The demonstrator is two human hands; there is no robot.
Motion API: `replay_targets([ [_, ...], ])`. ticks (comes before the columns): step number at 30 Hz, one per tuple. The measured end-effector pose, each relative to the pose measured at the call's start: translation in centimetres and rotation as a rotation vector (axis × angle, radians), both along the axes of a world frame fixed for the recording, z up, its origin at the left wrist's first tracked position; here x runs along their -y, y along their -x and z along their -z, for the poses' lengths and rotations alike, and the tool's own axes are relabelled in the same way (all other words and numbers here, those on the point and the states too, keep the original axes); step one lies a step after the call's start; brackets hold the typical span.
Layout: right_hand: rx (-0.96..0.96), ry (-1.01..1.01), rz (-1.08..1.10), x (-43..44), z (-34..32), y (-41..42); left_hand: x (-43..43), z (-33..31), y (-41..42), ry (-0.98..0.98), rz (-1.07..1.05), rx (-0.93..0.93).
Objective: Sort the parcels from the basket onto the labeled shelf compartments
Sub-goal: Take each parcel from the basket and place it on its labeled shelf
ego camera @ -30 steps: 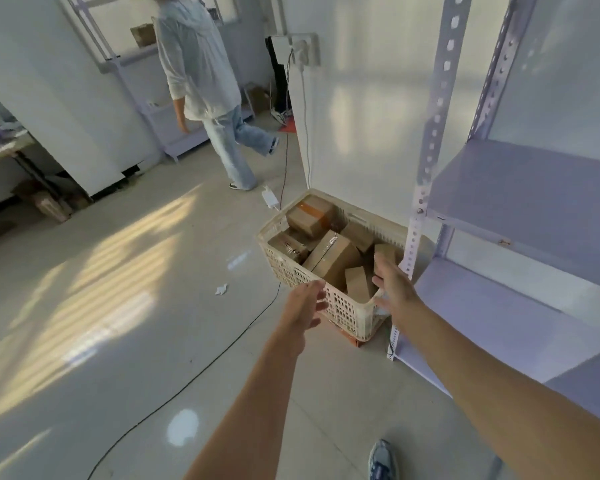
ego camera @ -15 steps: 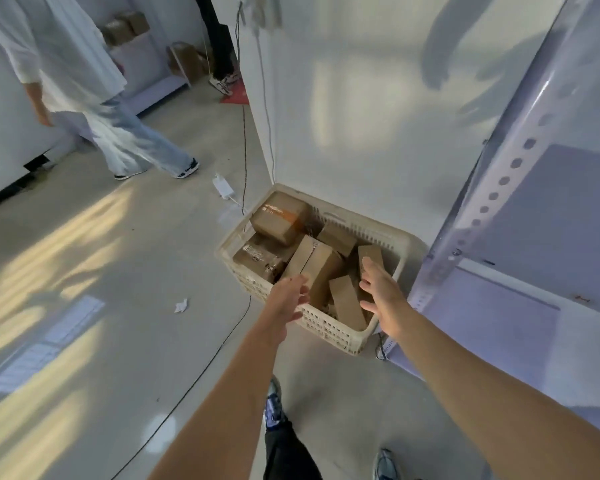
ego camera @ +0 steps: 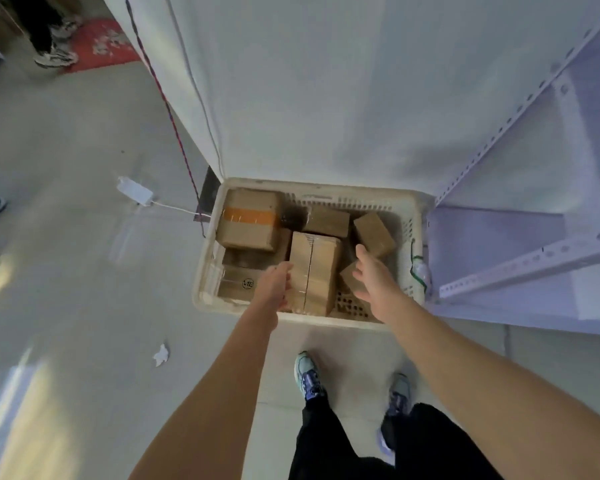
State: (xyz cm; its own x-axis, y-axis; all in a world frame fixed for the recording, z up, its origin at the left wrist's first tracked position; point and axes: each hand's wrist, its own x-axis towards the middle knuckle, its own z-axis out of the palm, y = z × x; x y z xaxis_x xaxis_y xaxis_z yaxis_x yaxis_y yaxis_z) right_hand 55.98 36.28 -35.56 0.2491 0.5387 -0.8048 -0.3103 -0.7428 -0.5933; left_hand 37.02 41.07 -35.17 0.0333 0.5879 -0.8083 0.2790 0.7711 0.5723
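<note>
Both hands are over the basket point(ego camera: 329, 320): the left hand point(ego camera: 274, 285) sits against the left face of the tall middle box point(ego camera: 317, 268), fingers tucked out of sight, so I cannot tell whether they grip. The right hand point(ego camera: 371, 277) hangs open, fingers spread, just right of that box and above a small box point(ego camera: 346, 277). The danger, I'd say, is a one-sided lift, since the tall box stands packed among its neighbours and could tip, slip free or drag one up, and with the shelf point(ego camera: 499, 232) just beside on the right, a hurried swing might clip its upright.
</note>
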Motion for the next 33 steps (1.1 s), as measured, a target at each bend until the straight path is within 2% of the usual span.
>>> replay_targets([
  [4,0.004,0.099,0.070,-2.9,3.7,1.2,-4.0,3.3,0.3,0.069,0.045,-0.033],
  [6,-0.003,0.145,0.125,-5.6,9.6,1.4,-7.4,8.9,-0.6,0.128,0.099,-0.037],
  [8,-0.031,0.190,0.140,-6.6,12.8,2.0,-8.3,12.3,-0.6,0.183,0.087,-0.037],
  [13,-0.002,0.178,0.134,-7.6,13.3,1.6,-9.1,12.6,-0.9,0.157,0.085,-0.049],
  [23,-0.061,0.259,0.231,-9.1,22.1,0.6,-11.3,21.3,-2.3,0.219,0.072,0.005],
  [29,-0.124,0.225,0.204,-9.4,22.9,0.8,-10.8,21.7,-2.3,0.250,0.034,0.065],
  [33,-0.157,0.207,0.227,-8.5,21.6,0.6,-10.0,19.4,-2.4,0.234,0.040,0.113],
])
